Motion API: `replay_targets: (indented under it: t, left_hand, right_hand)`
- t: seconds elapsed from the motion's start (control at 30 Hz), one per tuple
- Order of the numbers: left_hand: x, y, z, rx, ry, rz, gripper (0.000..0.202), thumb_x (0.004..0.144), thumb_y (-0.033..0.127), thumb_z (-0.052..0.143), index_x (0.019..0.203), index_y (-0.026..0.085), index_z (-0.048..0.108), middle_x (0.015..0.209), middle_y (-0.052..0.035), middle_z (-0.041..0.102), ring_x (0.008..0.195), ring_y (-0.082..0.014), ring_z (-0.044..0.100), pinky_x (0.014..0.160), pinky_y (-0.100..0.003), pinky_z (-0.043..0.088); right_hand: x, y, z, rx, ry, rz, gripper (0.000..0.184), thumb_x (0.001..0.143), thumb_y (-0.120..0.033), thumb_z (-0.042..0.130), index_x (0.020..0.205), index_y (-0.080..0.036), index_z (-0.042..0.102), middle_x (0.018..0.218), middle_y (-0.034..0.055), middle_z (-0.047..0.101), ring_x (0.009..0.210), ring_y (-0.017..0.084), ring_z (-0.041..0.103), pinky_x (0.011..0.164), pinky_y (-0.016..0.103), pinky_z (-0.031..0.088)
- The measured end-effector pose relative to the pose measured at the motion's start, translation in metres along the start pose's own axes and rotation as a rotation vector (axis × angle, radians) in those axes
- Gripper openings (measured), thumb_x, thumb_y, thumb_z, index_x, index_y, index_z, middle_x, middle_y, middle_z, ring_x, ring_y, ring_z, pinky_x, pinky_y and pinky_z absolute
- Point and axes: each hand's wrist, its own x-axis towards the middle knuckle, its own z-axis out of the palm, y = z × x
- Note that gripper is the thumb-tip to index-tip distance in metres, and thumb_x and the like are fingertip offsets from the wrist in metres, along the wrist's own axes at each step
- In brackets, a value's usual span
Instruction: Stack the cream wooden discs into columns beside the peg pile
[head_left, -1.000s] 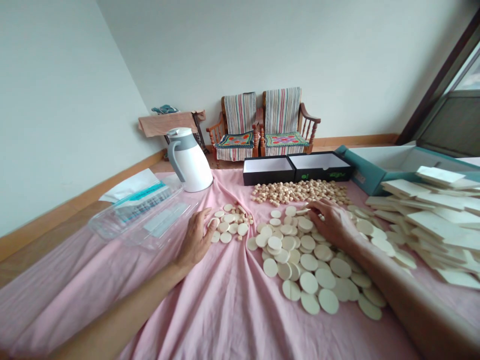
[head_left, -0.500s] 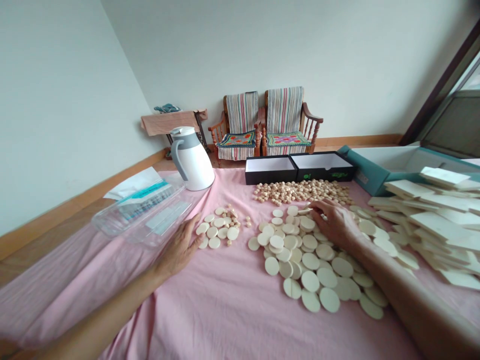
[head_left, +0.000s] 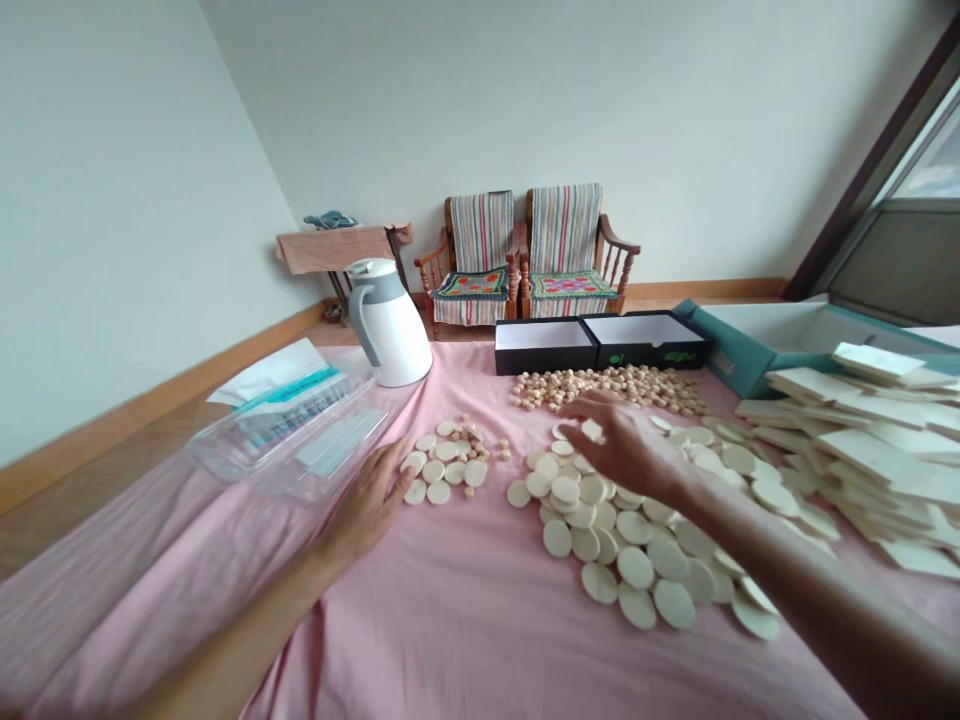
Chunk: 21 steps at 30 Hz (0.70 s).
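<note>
My left hand lies on the pink cloth, fingers stretched out and slightly apart, its fingertips beside a small group of round wooden discs and little wooden beads. My right hand is curled over the far edge of a large pile of pale wooden discs. A pale disc shows between its bent fingers and thumb; the fingertips are partly blurred. Just beyond that hand spreads a heap of small round wooden beads.
Two black open boxes and a teal box stand behind the beads. Stacked pale wooden boards fill the right side. A white-and-grey jug and clear plastic packaging are at the left.
My right hand has moved left across the top of the disc pile, fingers still bent. My left hand stays beside the small group. The view has shifted slightly.
</note>
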Motion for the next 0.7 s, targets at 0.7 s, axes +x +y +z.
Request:
replay_targets:
  t: [0.7]
  left_hand:
    - [-0.001, -0.007, -0.003, -0.211, 0.057, -0.049, 0.045, 0.095, 0.042, 0.028, 0.131, 0.019, 0.042, 0.134, -0.0107, 0.049, 0.127, -0.0201, 0.043, 0.109, -0.039, 0.033]
  right_hand:
    - [0.067, -0.107, 0.132, -0.239, -0.265, -0.265, 0.028, 0.088, -0.024, 0.035, 0.100, -0.013, 0.057, 0.102, 0.0152, 0.060, 0.097, 0.028, 0.051, 0.088, 0.049, 0.036]
